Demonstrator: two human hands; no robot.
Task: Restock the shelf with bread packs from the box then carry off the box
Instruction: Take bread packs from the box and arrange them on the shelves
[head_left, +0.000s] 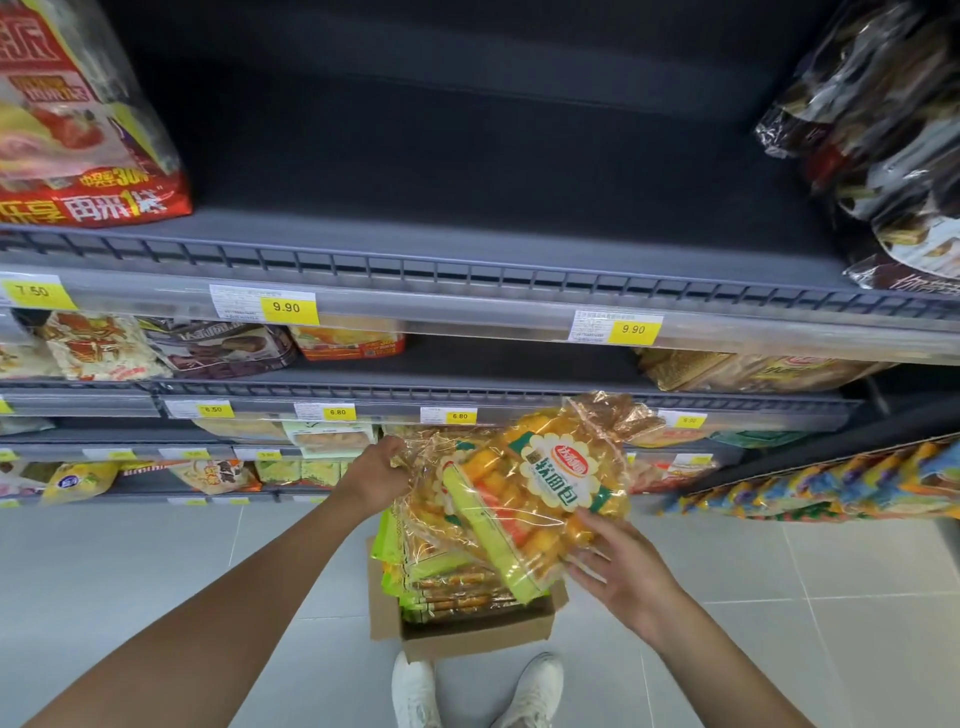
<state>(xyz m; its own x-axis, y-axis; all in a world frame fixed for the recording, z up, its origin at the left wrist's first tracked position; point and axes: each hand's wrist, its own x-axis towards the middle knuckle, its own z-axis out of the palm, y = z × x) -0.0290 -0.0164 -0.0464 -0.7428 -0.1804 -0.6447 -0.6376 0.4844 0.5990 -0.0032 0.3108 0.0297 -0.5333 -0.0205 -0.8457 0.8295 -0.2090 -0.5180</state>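
Note:
Both hands hold a yellow-and-green bread pack (524, 483) in clear wrap above the box. My left hand (376, 475) grips the pack's crinkled left end. My right hand (618, 577) supports its lower right side with spread fingers, thumb on top. Below them a cardboard box (467, 631) stands open on the floor, with several more bread packs (441, 587) stacked inside. The dark grey upper shelf (467, 208) has a wide bare stretch in its middle.
A red bag (78, 130) stands at the upper shelf's left, dark bags (883, 130) at its right. Lower shelves carry assorted snack packs and yellow price tags (288, 307). A colourful display rack (831, 483) juts out at the right. My white shoes (478, 691) stand behind the box.

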